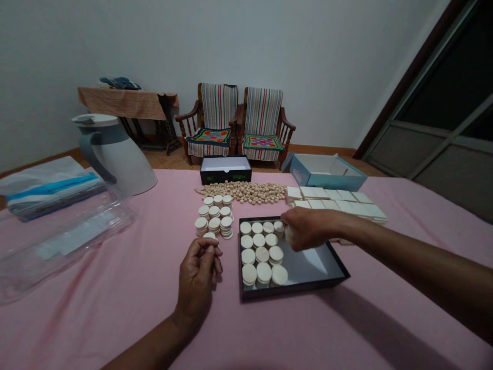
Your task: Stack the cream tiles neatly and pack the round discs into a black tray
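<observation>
My right hand [302,226] is closed above the far side of a shallow black box [292,292], its fingers round pale wooden discs mostly hidden by the hand. Rows of stacked round wooden discs [264,272] fill the left part of this box; its grey floor shows on the right. My left hand [198,270] rests left of the box, fingers curled and thumb against them. Whether anything lies inside that grip is hidden. Just beyond its fingertips a disc [210,236] is partly visible, and more stacks of wooden discs [214,211] stand behind it on the pink cloth [154,262].
Small wooden beads [246,191] lie heaped behind the discs. Square wooden tiles [339,205] are stacked at the right. Farther back stand a black box [225,174] and a blue box [327,180]. A grey-white jug [115,154] and clear plastic packaging [77,239] are left.
</observation>
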A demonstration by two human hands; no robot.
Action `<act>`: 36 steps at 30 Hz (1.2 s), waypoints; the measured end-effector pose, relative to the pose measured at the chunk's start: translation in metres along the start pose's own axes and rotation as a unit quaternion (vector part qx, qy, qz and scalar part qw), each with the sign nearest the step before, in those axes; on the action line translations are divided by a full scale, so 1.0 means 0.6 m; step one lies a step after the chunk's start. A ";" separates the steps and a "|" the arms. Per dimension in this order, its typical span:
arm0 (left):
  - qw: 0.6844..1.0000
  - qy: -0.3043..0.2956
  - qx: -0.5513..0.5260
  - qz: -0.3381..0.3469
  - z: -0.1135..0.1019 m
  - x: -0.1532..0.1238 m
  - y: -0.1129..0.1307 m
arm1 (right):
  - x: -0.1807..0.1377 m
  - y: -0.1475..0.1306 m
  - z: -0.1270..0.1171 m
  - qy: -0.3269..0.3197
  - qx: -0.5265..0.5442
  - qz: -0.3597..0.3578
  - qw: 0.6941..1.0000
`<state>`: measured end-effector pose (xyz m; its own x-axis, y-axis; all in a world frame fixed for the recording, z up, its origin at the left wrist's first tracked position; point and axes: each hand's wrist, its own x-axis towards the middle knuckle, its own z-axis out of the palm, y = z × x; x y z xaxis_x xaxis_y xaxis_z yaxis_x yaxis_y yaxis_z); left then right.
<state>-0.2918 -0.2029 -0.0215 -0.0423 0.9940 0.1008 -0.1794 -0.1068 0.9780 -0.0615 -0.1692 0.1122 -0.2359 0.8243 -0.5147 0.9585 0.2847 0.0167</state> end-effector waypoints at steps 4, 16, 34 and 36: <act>0.996 -0.070 0.057 -0.011 0.003 -0.006 -0.003 | 0.003 0.017 0.078 0.024 0.029 0.004 0.999; 0.921 -0.259 0.240 0.162 0.002 -0.031 -0.002 | -0.001 0.040 0.158 0.122 0.106 0.007 0.987; 0.889 -0.244 0.326 0.211 0.006 -0.034 -0.001 | 0.037 0.037 0.186 0.149 0.115 0.083 0.979; 0.888 -0.245 0.325 0.212 0.005 -0.034 -0.002 | 0.041 0.031 0.185 0.161 0.120 0.077 0.977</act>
<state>-0.2877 -0.2229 -0.0241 0.4903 0.7760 0.3968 0.3638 -0.5959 0.7159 -0.0314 -0.1979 0.0046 -0.0861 0.9705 -0.2253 0.9874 0.0530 -0.1490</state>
